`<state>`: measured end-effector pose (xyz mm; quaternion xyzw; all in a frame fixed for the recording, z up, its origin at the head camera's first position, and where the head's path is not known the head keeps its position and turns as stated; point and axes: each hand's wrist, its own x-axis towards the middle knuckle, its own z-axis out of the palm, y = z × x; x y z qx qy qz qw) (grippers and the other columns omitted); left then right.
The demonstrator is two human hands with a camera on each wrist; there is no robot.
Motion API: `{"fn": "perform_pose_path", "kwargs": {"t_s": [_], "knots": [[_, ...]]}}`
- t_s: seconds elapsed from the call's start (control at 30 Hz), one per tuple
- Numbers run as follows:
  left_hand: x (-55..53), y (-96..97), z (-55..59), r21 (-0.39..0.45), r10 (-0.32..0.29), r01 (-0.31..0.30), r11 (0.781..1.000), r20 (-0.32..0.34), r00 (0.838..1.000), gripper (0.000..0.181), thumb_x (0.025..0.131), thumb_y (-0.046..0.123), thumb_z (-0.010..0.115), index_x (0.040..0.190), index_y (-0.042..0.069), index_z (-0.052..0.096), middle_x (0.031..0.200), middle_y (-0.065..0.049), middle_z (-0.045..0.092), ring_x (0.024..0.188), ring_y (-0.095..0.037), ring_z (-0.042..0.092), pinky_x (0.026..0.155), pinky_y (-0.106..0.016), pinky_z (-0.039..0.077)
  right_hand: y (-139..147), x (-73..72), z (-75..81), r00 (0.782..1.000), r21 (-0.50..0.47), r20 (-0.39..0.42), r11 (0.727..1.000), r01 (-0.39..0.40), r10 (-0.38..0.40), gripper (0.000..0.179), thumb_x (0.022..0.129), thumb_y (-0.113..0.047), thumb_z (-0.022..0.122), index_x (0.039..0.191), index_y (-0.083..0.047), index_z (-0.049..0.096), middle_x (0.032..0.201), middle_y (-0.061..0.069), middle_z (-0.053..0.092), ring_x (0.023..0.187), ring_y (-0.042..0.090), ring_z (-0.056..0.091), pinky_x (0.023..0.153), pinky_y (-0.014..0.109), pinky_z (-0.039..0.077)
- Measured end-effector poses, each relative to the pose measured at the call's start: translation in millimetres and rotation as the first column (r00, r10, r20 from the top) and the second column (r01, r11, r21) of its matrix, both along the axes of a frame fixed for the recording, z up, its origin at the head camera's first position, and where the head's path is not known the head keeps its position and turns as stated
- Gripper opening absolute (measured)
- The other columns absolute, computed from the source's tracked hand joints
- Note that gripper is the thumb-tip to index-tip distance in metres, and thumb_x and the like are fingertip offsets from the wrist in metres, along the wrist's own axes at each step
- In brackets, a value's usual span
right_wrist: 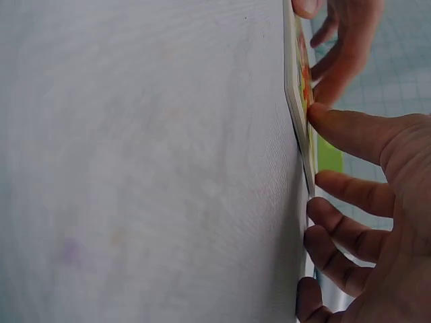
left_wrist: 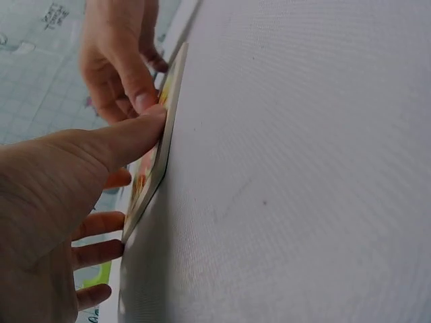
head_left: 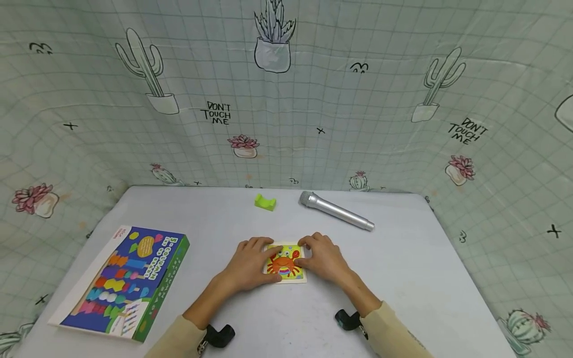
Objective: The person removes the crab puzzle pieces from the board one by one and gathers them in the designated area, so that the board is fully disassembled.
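A square board [head_left: 286,284] with a red crab picture and a pale frame lies flat at the table's middle. My left hand [head_left: 249,263] holds its left side, with the thumb [left_wrist: 138,134] on the near part and the index finger on the crab picture. From the right, my right hand [head_left: 326,256] holds the board: its thumb [right_wrist: 343,128] is on the picture and the index finger [right_wrist: 353,190] is at the far right corner. Several other fingers of both hands extend past the board's edges. Part of the picture is hidden beneath the fingers.
On the left lies a blue and green toy box [head_left: 127,278] with coloured shapes printed on it. Behind the board are a small lime-green piece [head_left: 265,202] and a silver microphone [head_left: 336,211]. A patterned cloth [head_left: 286,99] hangs behind the white table [head_left: 425,278].
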<state>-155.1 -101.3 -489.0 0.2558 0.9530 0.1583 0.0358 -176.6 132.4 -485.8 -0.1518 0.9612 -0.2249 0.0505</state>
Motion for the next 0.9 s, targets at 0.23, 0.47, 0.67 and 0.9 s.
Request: {"fn": "perform_pose_path", "kwargs": {"t_s": [0.23,0.47,0.67,0.9], "knots": [[3.5,1.1,-0.7,0.023,-0.020,0.020,1.000,-0.007,1.000,0.062,0.086,0.053,0.074,0.139,0.022,0.062,0.148,-0.010,0.048,0.136,-0.033,0.042,0.108,-0.061,0.033,-2.8,0.5,-0.5,1.000,0.012,-0.002,1.000,0.010,-0.010,0.044,0.082,-0.039,0.082,0.117,-0.014,0.071,0.102,0.001,0.060,0.095,0.022,0.055,0.082,0.049,0.047],[5.8,-0.4,-1.8,0.043,-0.159,0.159,0.986,0.004,0.987,0.053,0.095,0.041,0.068,0.144,0.027,0.057,0.157,-0.003,0.042,0.144,-0.034,0.034,0.110,-0.063,0.030,-6.6,1.8,2.1,1.000,0.023,0.003,0.999,0.025,-0.025,0.042,0.083,-0.038,0.081,0.115,-0.013,0.071,0.101,0.002,0.061,0.094,0.022,0.056,0.080,0.047,0.048],[6.5,-1.5,-2.7,0.029,-0.193,0.192,0.981,0.023,0.981,0.050,0.098,0.038,0.063,0.147,0.031,0.053,0.160,-0.002,0.038,0.147,-0.037,0.029,0.111,-0.064,0.028,-9.5,0.1,2.4,0.999,-0.048,0.031,0.998,0.032,-0.031,0.035,0.086,-0.029,0.079,0.112,-0.007,0.071,0.090,0.001,0.059,0.080,0.017,0.052,0.070,0.034,0.045],[7.0,-0.8,-2.6,0.029,-0.202,0.200,0.979,0.055,0.978,0.049,0.101,0.036,0.060,0.149,0.029,0.051,0.163,-0.002,0.034,0.152,-0.035,0.023,0.116,-0.063,0.022,-9.2,-0.8,1.1,0.995,-0.130,0.084,0.990,0.059,-0.048,0.031,0.089,-0.024,0.078,0.111,-0.004,0.069,0.078,-0.001,0.056,0.066,0.014,0.050,0.059,0.029,0.040]]}}
